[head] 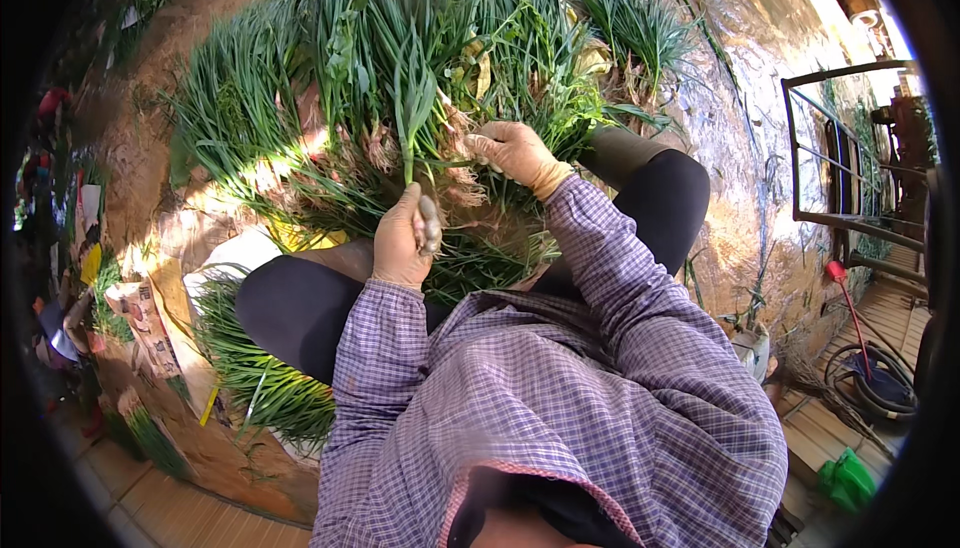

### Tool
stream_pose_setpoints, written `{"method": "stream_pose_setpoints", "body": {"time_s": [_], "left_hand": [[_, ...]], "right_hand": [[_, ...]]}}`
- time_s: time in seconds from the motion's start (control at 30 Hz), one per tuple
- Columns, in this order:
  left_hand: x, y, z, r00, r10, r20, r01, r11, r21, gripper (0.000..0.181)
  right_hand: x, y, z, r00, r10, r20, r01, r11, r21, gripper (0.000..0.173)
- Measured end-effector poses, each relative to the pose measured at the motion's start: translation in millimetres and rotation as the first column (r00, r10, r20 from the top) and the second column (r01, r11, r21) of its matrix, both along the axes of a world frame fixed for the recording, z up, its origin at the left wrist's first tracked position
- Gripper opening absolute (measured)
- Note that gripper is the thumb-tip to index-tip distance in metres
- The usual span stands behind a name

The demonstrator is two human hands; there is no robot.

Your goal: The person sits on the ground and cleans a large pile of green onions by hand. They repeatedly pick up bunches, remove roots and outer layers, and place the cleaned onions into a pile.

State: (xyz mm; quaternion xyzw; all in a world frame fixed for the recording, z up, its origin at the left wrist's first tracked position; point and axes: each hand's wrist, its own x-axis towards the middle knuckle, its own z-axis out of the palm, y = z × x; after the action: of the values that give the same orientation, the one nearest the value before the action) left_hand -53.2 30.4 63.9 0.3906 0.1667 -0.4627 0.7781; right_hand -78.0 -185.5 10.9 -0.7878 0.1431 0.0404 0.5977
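My left hand [406, 239], in a pale glove with greyed fingertips, grips the lower stem of a green garlic plant [412, 116], its flat leaves pointing away from me. To the right, my gloved right hand [516, 155] is bent with thumb and fingers pinched together. A thin green leaf strip [454, 164] runs from near the held stem to those fingertips. Just beyond both hands lies a wide heap of similar plants [360, 45], with pale, reddish roots [379, 146] towards me. More loose greens [480, 270] lie between my legs.
Beside my left knee, a bundle of greens [262, 368] rests near a printed sack [146, 326]. Leafy weeds [577, 109] are mixed into the heap. At right stand a metal frame [795, 150], a coiled black hose [889, 405] and a green plastic bag [847, 479]. The brown ground [739, 195] looks wet.
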Motion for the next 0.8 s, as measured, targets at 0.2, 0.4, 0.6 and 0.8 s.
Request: {"method": "stream_pose_setpoints", "body": {"time_s": [0.2, 0.4, 0.6, 0.8], "left_hand": [[-13.2, -16.6, -16.9, 0.945, -0.221, 0.240, 0.142, 0.941, 0.306, 0.036], [-6.4, -4.5, 9.0, 0.881, -0.076, 0.467, -0.157, 0.884, 0.440, 0.036], [14.1, 8.6, 38.5, 0.736, 0.276, 0.618, -0.549, 0.777, 0.307, 0.033], [19.5, 13.0, -81.3, 0.976, 0.126, 0.176, -0.185, 0.907, 0.379, 0.021]], "right_hand": [[13.6, 59.3, 21.7, 0.993, 0.076, -0.089, -0.099, 0.952, -0.290, 0.039], [4.6, 49.5, 14.3, 0.986, -0.165, -0.018, 0.111, 0.740, -0.663, 0.034], [-31.9, -10.1, -30.2, 0.663, -0.180, -0.727, -0.463, 0.665, -0.586, 0.039], [15.2, 61.6, -37.1, 0.957, -0.040, -0.289, -0.155, 0.769, -0.620, 0.031]]}}
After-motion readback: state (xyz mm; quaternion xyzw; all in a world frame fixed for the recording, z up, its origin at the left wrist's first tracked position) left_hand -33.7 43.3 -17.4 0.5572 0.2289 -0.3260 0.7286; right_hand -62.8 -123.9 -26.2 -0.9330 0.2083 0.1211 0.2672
